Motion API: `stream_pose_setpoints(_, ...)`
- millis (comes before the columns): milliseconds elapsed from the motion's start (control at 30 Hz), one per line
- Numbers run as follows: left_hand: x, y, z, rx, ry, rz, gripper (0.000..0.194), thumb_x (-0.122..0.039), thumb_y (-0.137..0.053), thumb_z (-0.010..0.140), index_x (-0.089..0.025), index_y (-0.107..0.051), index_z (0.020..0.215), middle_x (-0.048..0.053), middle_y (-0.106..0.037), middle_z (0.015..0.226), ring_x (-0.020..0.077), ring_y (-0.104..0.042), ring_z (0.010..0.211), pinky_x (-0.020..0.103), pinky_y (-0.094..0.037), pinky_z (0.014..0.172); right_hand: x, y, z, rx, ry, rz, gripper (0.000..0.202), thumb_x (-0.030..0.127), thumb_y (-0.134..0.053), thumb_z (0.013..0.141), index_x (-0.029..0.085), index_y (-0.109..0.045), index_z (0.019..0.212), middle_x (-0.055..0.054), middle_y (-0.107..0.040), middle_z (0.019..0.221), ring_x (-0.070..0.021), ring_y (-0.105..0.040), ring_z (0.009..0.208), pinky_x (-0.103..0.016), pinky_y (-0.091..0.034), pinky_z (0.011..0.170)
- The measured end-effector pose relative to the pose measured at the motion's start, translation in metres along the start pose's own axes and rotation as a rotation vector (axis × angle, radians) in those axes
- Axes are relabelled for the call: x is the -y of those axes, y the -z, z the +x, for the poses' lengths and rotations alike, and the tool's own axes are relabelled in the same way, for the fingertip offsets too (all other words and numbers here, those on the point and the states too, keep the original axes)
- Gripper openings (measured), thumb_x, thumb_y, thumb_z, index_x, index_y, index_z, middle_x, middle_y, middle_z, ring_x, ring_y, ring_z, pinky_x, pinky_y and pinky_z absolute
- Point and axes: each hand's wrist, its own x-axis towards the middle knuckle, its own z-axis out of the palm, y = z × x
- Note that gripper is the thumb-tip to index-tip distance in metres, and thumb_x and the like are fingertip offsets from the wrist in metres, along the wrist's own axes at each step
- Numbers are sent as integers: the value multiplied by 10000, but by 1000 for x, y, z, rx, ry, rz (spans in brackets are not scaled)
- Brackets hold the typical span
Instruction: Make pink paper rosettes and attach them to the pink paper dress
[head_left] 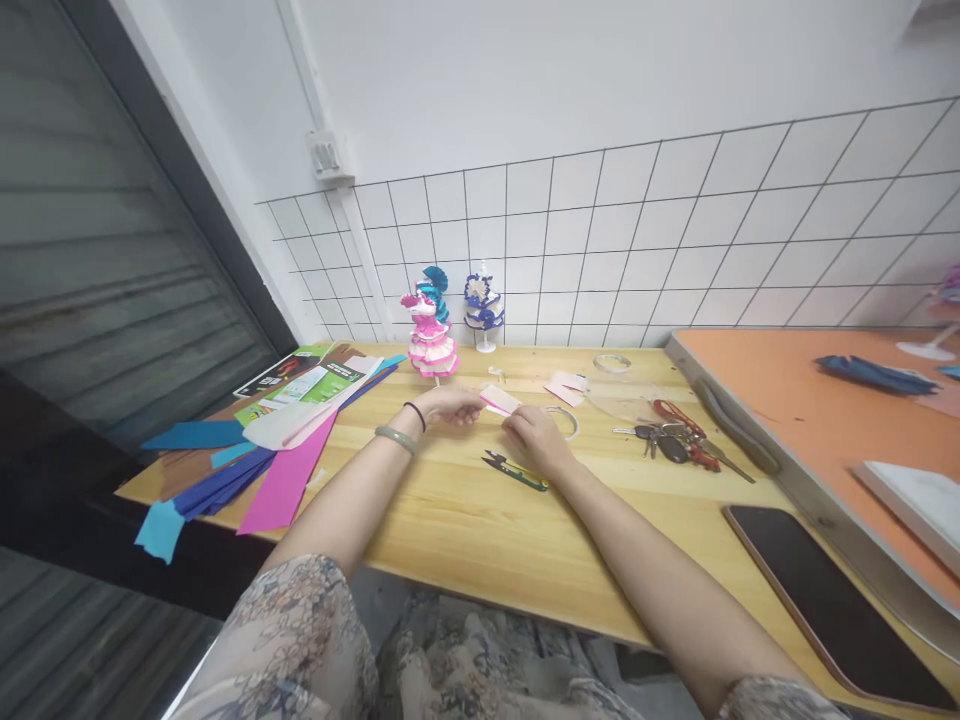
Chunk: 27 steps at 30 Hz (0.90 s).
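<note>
Between my two hands is a small white paper piece with a pink edge (500, 400). My left hand (453, 405) is closed on its left end, with the fingertips pressed together. At its lower right corner, my right hand (534, 435) is closed, its fingertips pinching the paper. Yellow-and-black thread snips (516, 471) lie on the table just below my right hand. A roll of clear tape (564, 424) rests beside that hand, partly hidden by it. More white and pink pieces (566, 387) lie farther back to the right.
Colored paper strips (289, 478) and packets (322, 390) cover the table's left side. Frilled figures in pink (433, 350) and blue (484, 310) stand at the back. Keys (673, 440), a second tape roll (612, 363) and a phone (832, 600) are on the right, by an orange surface (795, 400).
</note>
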Motion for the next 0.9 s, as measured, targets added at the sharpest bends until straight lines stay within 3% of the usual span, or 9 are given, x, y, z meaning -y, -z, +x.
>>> stream_pose_setpoints(167,14,7,3,-52,-11,10,237,-327,-665,629,-104,-594,668,32,-616,596,70,-532,491,190,-410,481,-12,-1,-4,-22,-86,47,151,190,-434,830,187,-574,772,-64,-613,749,-195,-539,746,-318,-354,696)
stream_pose_setpoints(333,26,10,6,-88,-89,44,265,-341,-676,642,-93,-599,696,71,-653,688,101,-591,579,208,-458,515,-26,-3,-10,-101,-251,111,244,189,-437,799,167,-522,1026,-93,-642,920,-211,-578,852,-347,-418,763)
stream_pose_setpoints(467,38,9,16,-137,-180,91,213,-293,-645,679,-90,-589,710,63,-639,652,102,-579,540,213,-449,484,-33,-5,-16,-117,-371,141,254,195,-403,825,167,-505,1056,-75,-670,892,-194,-610,819,-341,-453,759)
stream_pose_setpoints(600,55,9,26,-196,-289,133,164,-271,-580,730,-109,-590,753,22,-609,609,90,-541,505,210,-420,477,-34,-7,-17,-74,-449,140,261,250,-411,851,178,-520,1077,-62,-678,866,-195,-614,800,-339,-464,740)
stream_pose_setpoints(700,64,12,28,-253,-385,181,128,-251,-563,739,-137,-613,769,17,-625,688,107,-561,621,222,-434,570,-32,-7,-16,-8,-459,109,261,313,-491,818,179,-556,1033,-72,-661,869,-214,-594,829,-350,-453,761)
stream_pose_setpoints(800,69,19,28,-317,-564,384,117,-209,-521,769,-159,-628,766,24,-652,761,123,-574,703,239,-439,651,-32,-8,-15,83,-446,24,251,354,-537,784,180,-579,961,-93,-639,916,-243,-564,898,-370,-430,800)
stream_pose_setpoints(900,74,26,29,-359,-746,587,138,-167,-479,802,-163,-614,776,31,-659,775,122,-588,717,236,-445,660,-32,-9,-14,158,-503,-17,213,348,-504,802,191,-579,925,-81,-638,855,-239,-570,847,-352,-438,738)
